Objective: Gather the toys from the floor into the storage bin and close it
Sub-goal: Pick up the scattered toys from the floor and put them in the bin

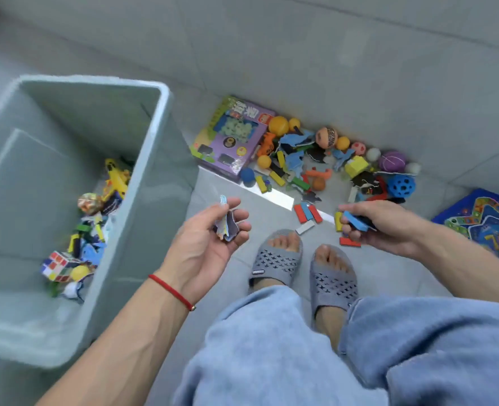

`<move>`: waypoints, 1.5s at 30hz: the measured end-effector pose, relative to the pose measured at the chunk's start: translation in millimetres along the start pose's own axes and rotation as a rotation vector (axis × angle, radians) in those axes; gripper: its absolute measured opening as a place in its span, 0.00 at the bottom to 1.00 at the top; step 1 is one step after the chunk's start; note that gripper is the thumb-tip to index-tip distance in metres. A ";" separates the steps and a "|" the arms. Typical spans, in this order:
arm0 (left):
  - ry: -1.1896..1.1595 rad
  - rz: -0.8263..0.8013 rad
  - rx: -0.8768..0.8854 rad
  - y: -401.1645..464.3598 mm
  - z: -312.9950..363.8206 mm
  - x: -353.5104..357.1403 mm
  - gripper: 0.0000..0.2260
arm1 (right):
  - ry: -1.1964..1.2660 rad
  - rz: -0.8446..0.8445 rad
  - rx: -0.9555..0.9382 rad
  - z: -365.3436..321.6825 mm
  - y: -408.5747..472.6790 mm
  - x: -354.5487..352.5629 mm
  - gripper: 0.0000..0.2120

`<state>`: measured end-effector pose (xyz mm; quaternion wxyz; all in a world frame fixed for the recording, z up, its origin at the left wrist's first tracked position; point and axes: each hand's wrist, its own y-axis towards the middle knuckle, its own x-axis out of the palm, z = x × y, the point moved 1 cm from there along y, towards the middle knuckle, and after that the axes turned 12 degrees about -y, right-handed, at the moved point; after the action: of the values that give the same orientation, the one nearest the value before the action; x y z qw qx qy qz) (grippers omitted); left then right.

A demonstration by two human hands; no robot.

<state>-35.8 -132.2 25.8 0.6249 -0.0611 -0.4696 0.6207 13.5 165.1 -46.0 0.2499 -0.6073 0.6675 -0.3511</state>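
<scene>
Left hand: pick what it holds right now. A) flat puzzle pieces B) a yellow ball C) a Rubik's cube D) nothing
A: the left hand has its fingers curled round a few flat puzzle pieces beside the storage bin; the Rubik's cube already lies inside the bin, and the yellow balls remain on the floor.

Your left hand (213, 232) is holding puzzle pieces (226, 225) beside the open bin (157, 136); your right hand (380, 227) is gripping blocks (355, 221).
</scene>
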 end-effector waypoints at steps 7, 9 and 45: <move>-0.009 0.299 0.512 -84.9 117.2 -78.3 0.08 | -0.602 -0.453 -0.192 -148.2 -64.3 205.6 0.14; 0.002 0.398 0.511 -102.0 140.3 -97.7 0.04 | -0.556 -0.488 -0.237 -165.5 -69.3 264.9 0.14; 0.658 -0.093 -0.176 197.0 -149.7 94.4 0.11 | -0.654 1.101 -0.178 65.3 136.1 -167.2 0.27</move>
<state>-98.1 66.1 -138.4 0.7628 -0.2903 -0.2967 0.4959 -0.4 321.4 -207.6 0.5325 -0.2701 0.7973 0.0885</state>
